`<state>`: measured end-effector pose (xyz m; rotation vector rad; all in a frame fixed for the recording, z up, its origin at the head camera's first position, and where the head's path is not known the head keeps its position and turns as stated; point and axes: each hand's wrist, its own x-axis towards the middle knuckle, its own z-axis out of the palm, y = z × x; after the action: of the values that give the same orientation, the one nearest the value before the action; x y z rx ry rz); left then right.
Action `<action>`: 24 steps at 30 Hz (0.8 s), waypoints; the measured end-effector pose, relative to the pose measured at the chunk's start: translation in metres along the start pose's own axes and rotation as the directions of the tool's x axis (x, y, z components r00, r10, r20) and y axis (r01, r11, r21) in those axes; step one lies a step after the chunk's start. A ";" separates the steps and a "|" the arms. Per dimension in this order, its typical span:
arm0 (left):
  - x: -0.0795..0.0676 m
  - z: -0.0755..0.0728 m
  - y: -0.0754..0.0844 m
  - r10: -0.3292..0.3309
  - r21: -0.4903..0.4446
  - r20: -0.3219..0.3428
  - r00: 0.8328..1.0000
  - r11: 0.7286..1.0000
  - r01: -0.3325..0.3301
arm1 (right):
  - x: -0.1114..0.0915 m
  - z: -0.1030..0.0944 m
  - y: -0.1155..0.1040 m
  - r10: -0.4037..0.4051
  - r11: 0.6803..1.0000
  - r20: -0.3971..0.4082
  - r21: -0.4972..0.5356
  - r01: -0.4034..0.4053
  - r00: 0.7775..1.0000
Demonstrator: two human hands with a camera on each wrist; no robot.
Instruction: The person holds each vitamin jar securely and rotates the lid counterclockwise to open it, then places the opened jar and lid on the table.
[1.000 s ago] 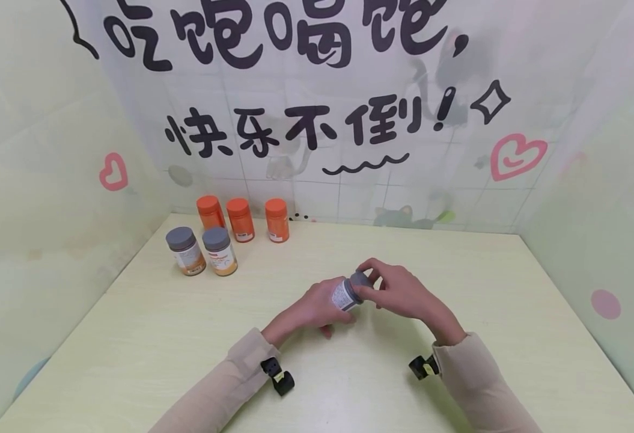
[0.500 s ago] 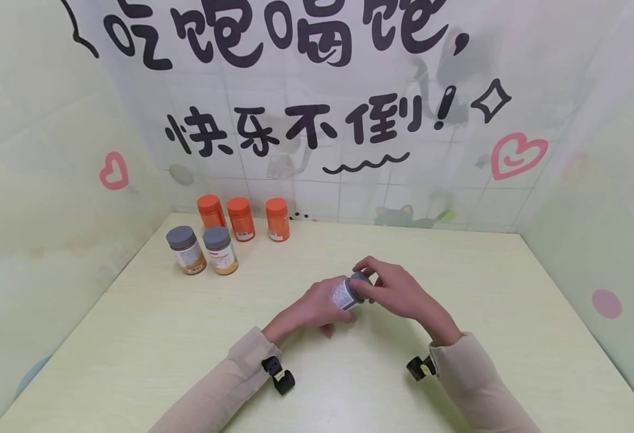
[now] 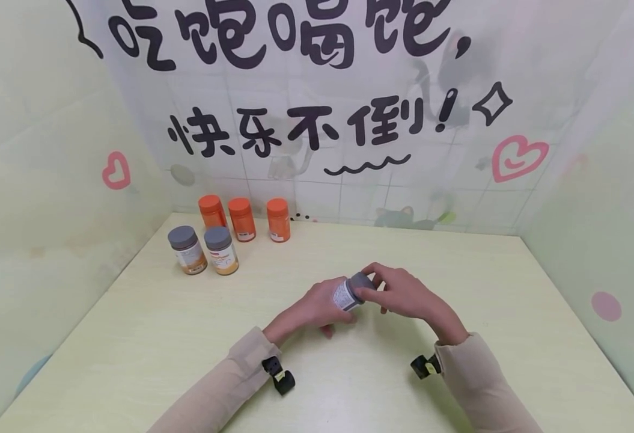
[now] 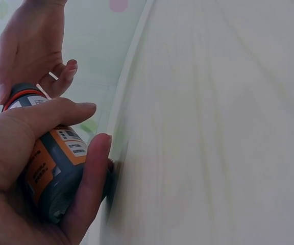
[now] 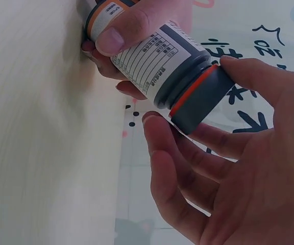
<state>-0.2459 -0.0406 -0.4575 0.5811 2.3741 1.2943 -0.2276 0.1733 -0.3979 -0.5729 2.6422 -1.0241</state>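
My left hand (image 3: pixel 324 304) grips a grey supplement bottle (image 3: pixel 345 296) round its body, thumb across the white and orange label (image 4: pixel 65 145). The bottle lies tilted just over the table, its top pointing up and to the right. The fingertips and thumb of my right hand (image 3: pixel 403 293) pinch the bottle's grey lid (image 5: pixel 200 99), which has an orange-red ring at its lower edge. A strip of dark grey neck (image 5: pixel 176 87) shows below that ring. In the right wrist view, the left thumb (image 5: pixel 124 33) covers part of the label.
Two grey-lidded bottles, one nearer the left wall (image 3: pixel 188 255) and one beside it (image 3: pixel 223 255), stand at the table's back left. Behind them are three orange bottles, the rightmost (image 3: pixel 279 224) a little apart. Printed cloth walls surround the table (image 3: pixel 133 337) at the back and sides.
The right hand's fingers turned about the lid, first slightly left, then back to the right. My left hand and the bottle stay nearly in place.
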 end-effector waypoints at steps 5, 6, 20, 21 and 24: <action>0.000 0.001 -0.001 -0.003 -0.007 0.005 1.000 1.000 0.003 | -0.003 -0.001 0.000 -0.057 0.997 0.038 0.046 0.055 0.998; 0.000 0.002 -0.001 -0.003 -0.008 0.006 1.000 1.000 0.003 | -0.003 -0.001 0.000 -0.069 0.996 0.044 0.057 0.067 0.997; 0.001 0.000 0.000 0.004 -0.005 0.014 1.000 1.000 -0.004 | 0.003 0.007 -0.006 -0.180 0.984 -0.076 -0.025 0.179 0.981; 0.001 0.001 0.000 -0.001 -0.006 0.013 1.000 1.000 0.001 | 0.003 0.006 -0.005 -0.183 0.983 -0.073 -0.022 0.182 0.980; 0.001 0.001 0.000 -0.008 -0.011 0.007 1.000 1.000 0.008 | 0.003 0.004 -0.001 -0.192 0.981 -0.054 -0.015 0.191 0.980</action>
<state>-0.2462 -0.0395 -0.4581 0.5718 2.3598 1.2984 -0.2287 0.1686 -0.4003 -0.8267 2.6822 -1.0954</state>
